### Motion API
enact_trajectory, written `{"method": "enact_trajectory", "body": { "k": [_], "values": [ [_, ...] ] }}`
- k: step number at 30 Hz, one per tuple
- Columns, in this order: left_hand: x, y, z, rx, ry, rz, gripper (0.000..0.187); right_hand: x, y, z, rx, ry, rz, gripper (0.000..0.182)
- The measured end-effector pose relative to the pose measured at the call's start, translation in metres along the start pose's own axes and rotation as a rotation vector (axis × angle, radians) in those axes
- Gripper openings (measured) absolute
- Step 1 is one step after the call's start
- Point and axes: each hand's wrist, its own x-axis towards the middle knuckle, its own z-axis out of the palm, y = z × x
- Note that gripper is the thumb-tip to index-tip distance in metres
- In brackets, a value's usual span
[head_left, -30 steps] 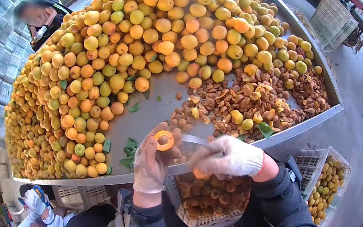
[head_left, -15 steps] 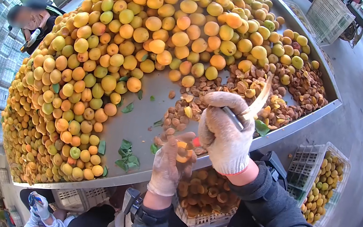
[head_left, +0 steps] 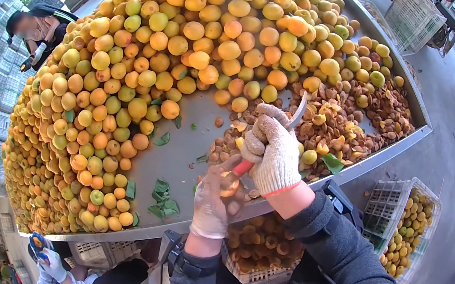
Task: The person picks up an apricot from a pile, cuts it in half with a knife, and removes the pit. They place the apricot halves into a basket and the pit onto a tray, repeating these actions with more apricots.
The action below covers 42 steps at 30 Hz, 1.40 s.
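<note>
My right hand (head_left: 275, 153), in a cotton glove, is wrapped around the red handle (head_left: 243, 168) of a curved knife. Its pale blade (head_left: 300, 111) points up and away, over a heap of brown stones and scraps (head_left: 333, 127). Just below and to the left, my gloved left hand (head_left: 210, 203) has its fingers closed around an apricot (head_left: 229, 185) with orange flesh. The knife's handle end lies close to this fruit. Both hands are over the near edge of the metal table (head_left: 168, 153).
Whole apricots (head_left: 128, 82) are piled across the table's left and back. Green leaves (head_left: 164, 199) lie on the metal. Below my hands stands a crate of cut apricots (head_left: 261, 242); another crate (head_left: 389, 210) at right holds whole ones. Co-workers (head_left: 56, 270) are at left.
My right hand has moved slightly left and turned, showing more of the red handle and swinging the blade left. My left hand stays near the same spot with the fruit.
</note>
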Motion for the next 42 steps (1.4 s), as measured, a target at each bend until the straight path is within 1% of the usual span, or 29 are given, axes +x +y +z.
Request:
{"method": "enact_trajectory", "body": {
  "k": [1, 3, 4, 6, 7, 9, 10, 12, 14, 16, 17, 19, 20, 22, 23, 25, 26, 27, 28, 29, 30, 32, 33, 35, 36, 38, 39, 41, 42],
  "values": [
    [0.003, 0.000, -0.005, 0.000, 0.001, 0.000, 0.048, 0.003, 0.003, -0.001, 0.000, 0.000, 0.001, 0.014],
    [0.009, 0.000, -0.013, -0.409, -0.213, -0.141, 0.050, 0.011, 0.011, -0.004, 0.155, 0.123, 0.081, 0.015],
    [0.009, 0.001, -0.013, -0.411, -0.210, -0.138, 0.050, 0.014, 0.014, -0.008, 0.173, 0.088, 0.085, 0.015],
    [0.010, 0.005, -0.013, -0.373, 0.031, -0.105, 0.041, 0.015, 0.014, -0.007, 0.096, 0.113, 0.028, 0.016],
    [0.013, 0.006, -0.013, -0.372, 0.032, -0.104, 0.041, 0.015, 0.012, -0.003, 0.018, 0.139, -0.035, 0.016],
    [0.020, 0.009, -0.011, -0.016, 0.296, 0.250, 0.040, 0.012, -0.002, 0.007, -0.093, 0.128, -0.214, 0.017],
    [0.016, 0.017, -0.013, -0.028, 0.260, 0.270, 0.052, 0.013, -0.009, 0.006, -0.082, 0.067, -0.251, 0.016],
    [0.016, 0.019, -0.010, 0.087, 0.318, 0.350, 0.048, 0.011, -0.021, 0.001, -0.084, -0.021, -0.288, 0.014],
    [0.016, 0.019, -0.011, 0.205, 0.371, 0.426, 0.043, 0.006, -0.028, 0.001, -0.095, -0.021, -0.275, 0.015],
    [0.011, 0.022, -0.019, 0.175, 0.273, 0.439, 0.028, 0.004, -0.035, 0.000, -0.086, -0.023, -0.259, 0.018],
    [0.004, 0.024, -0.018, 0.182, 0.268, 0.443, 0.028, 0.003, -0.041, -0.001, -0.078, -0.025, -0.262, 0.018],
    [-0.015, 0.034, -0.010, 0.176, 0.151, 0.274, 0.031, 0.001, -0.052, -0.001, -0.131, -0.091, -0.144, 0.019],
    [-0.023, 0.034, -0.007, 0.190, 0.144, 0.286, 0.031, -0.002, -0.055, 0.002, -0.191, -0.058, -0.130, 0.020],
    [-0.040, 0.033, 0.001, 0.689, -0.196, 0.114, 0.032, -0.004, -0.061, 0.003, -0.198, -0.058, -0.128, 0.019],
    [-0.043, 0.037, 0.005, 0.700, -0.181, 0.115, 0.032, -0.004, -0.063, 0.002, -0.220, -0.051, -0.120, 0.018],
    [-0.039, 0.053, 0.018, 1.309, -0.392, 0.442, 0.037, -0.002, -0.070, -0.001, -0.125, -0.093, -0.097, 0.018],
    [-0.025, 0.057, 0.001, 1.273, -0.175, 0.414, 0.040, -0.001, -0.072, -0.001, -0.122, -0.098, -0.099, 0.018],
    [-0.008, 0.073, 0.002, 1.089, 0.060, 0.286, 0.041, -0.001, -0.074, -0.001, -0.120, -0.101, -0.105, 0.019],
    [0.010, 0.091, 0.007, 1.136, 0.248, 0.335, 0.039, -0.001, -0.075, 0.002, -0.112, -0.103, -0.107, 0.019],
    [0.044, 0.101, -0.021, 1.398, 0.376, 0.485, 0.035, -0.003, -0.076, 0.005, -0.134, -0.075, -0.090, 0.019],
    [0.072, 0.113, -0.036, 1.549, 0.487, 0.520, 0.036, -0.004, -0.076, 0.006, -0.157, -0.046, -0.075, 0.020],
    [0.116, 0.124, -0.056, 1.681, 0.632, 0.370, 0.044, -0.003, -0.076, 0.003, -0.222, -0.051, -0.054, 0.022],
    [0.131, 0.124, -0.050, 1.609, 0.742, 0.299, 0.040, -0.003, -0.076, 0.003, -0.246, -0.042, -0.038, 0.022],
    [0.146, 0.115, -0.044, 1.840, 0.779, 0.169, 0.040, -0.008, -0.078, 0.009, -0.268, -0.018, 0.013, 0.017],
    [0.149, 0.108, -0.043, 1.843, 0.763, 0.166, 0.040, -0.007, -0.077, 0.008, -0.269, -0.032, 0.029, 0.018],
    [0.148, 0.095, -0.045, 1.926, 0.755, 0.305, 0.045, -0.008, -0.075, 0.006, -0.267, -0.043, 0.047, 0.018],
    [0.146, 0.089, -0.047, 1.927, 0.754, 0.307, 0.045, -0.009, -0.075, 0.007, -0.312, -0.045, 0.071, 0.018],
    [0.136, 0.081, -0.054, 1.915, 0.433, 0.579, 0.053, -0.012, -0.073, 0.009, -0.356, -0.056, 0.096, 0.019],
    [0.129, 0.080, -0.052, 1.741, 0.431, 0.523, 0.053, -0.013, -0.071, 0.009, -0.390, -0.081, 0.122, 0.019]
  ]
}}
